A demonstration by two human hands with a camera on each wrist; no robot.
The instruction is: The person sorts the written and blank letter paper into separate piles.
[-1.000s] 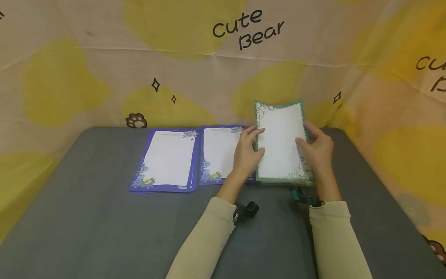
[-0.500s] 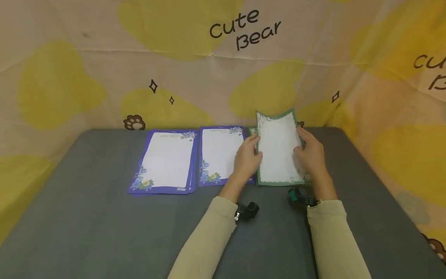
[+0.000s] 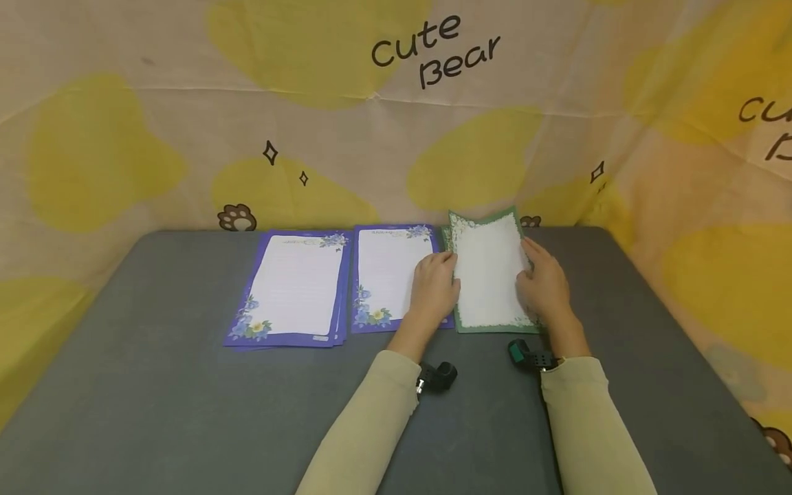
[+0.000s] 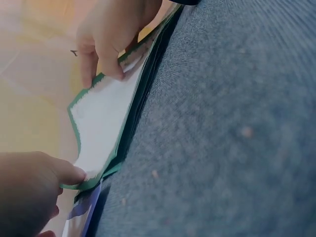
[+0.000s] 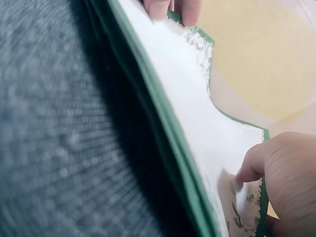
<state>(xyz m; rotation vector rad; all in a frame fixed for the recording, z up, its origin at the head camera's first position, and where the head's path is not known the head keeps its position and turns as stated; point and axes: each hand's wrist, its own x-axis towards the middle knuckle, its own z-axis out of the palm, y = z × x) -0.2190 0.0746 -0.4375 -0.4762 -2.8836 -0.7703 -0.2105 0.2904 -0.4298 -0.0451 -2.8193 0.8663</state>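
Note:
Green-bordered stationery sheets (image 3: 487, 275) with a pale floral frame stand tilted up at the table's back, bowed inward along the top. My left hand (image 3: 435, 285) pinches their left edge between thumb and fingers. On the opposite edge, my right hand (image 3: 547, 282) holds the paper the same way. The right wrist view shows several layered green edges (image 5: 173, 131) along the bottom. Thumb over the white face, the left hand (image 4: 29, 190) appears low in the left wrist view. More green paper (image 3: 447, 237) peeks out behind the left edge, mostly hidden.
Left of the green sheets lies a purple-bordered sheet (image 3: 386, 275) with blue flowers, partly covered by my left hand. Further left is a loosely stacked purple pile (image 3: 300, 285). The grey table (image 3: 185, 412) meets a yellow patterned cloth (image 3: 346, 55) behind.
The green sheets have come down lower toward the table and shifted slightly left, both hands moving with them. Green paper behind has come into view. The purple sheets stay in place.

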